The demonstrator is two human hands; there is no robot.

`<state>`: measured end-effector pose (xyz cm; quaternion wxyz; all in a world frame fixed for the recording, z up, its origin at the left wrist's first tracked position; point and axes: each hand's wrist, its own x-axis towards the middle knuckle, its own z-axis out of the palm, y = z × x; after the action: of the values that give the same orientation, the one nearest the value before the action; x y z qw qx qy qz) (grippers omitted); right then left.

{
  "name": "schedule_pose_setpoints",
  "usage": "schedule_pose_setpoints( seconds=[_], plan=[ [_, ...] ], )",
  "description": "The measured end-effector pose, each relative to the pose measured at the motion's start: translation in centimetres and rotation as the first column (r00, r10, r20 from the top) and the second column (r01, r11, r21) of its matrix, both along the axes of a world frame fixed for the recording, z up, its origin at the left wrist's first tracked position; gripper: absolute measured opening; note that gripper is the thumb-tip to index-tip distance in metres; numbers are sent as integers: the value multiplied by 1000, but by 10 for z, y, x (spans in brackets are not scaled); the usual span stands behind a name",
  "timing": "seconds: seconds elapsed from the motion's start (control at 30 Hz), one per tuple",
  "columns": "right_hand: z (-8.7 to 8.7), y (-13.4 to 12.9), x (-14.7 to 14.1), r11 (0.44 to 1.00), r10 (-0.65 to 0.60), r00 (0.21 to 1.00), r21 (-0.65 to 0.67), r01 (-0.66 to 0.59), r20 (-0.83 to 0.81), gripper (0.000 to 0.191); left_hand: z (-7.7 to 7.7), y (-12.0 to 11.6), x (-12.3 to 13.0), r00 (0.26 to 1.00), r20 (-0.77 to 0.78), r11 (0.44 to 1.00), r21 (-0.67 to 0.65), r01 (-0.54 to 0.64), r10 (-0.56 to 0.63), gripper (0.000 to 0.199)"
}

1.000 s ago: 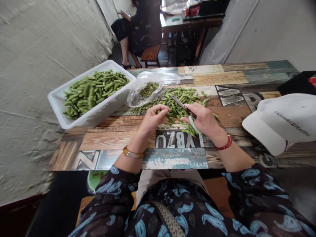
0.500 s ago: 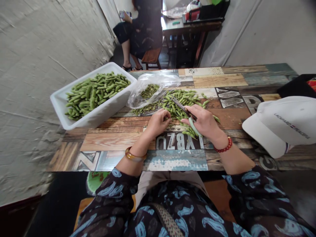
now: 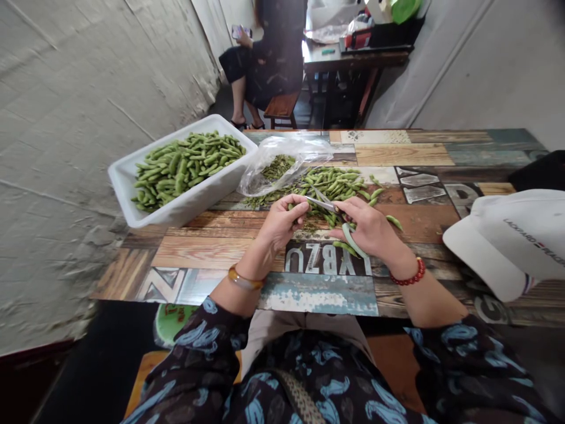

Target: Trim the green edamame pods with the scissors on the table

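Note:
My right hand [image 3: 368, 227] grips a pair of scissors [image 3: 329, 206] with pale green handles, its blades parted and pointing left. The blade tips reach the fingertips of my left hand [image 3: 286, 219], which is closed in a pinch on a green soybean pod [image 3: 291, 206], mostly hidden by the fingers. Just beyond both hands lies a loose pile of soybean pods [image 3: 338, 179] on the patchwork-print table [image 3: 198, 253]. To its left are small trimmed bits [image 3: 260, 200] and an open clear plastic bag [image 3: 260, 168] with more bits inside.
A white plastic tub [image 3: 189, 206] full of pods stands at the table's left by the wall. On the right lies a white cap [image 3: 507, 235] beside a black item [image 3: 541, 174]. Behind, a seated person [image 3: 276, 59] holds a phone near another table [image 3: 357, 59].
The scissors have swung left and opened, with their tips now at my left fingers. My left hand has lifted slightly and turned. The whole view has shifted a little.

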<state>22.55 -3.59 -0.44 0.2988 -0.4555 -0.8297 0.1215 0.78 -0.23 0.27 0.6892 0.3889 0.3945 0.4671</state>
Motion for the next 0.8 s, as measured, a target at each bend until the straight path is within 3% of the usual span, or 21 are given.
schedule_pose_setpoints(
  seconds=[0.27,0.5,0.8],
  plan=[
    [1,-4,-7,998,59,998,-16,-58,36,47,-8,-6,6,989,-144,998,55,36,-28,28],
    [0,-3,-5,999,46,995,-1,-46,85,38,-13,-2,4,988,-155,994,105,41,-24,26],
    [0,-5,-5,999,39,990,6,-41,136,37,-12,-1,2,990,-136,996,67,57,-47,30]
  ],
)
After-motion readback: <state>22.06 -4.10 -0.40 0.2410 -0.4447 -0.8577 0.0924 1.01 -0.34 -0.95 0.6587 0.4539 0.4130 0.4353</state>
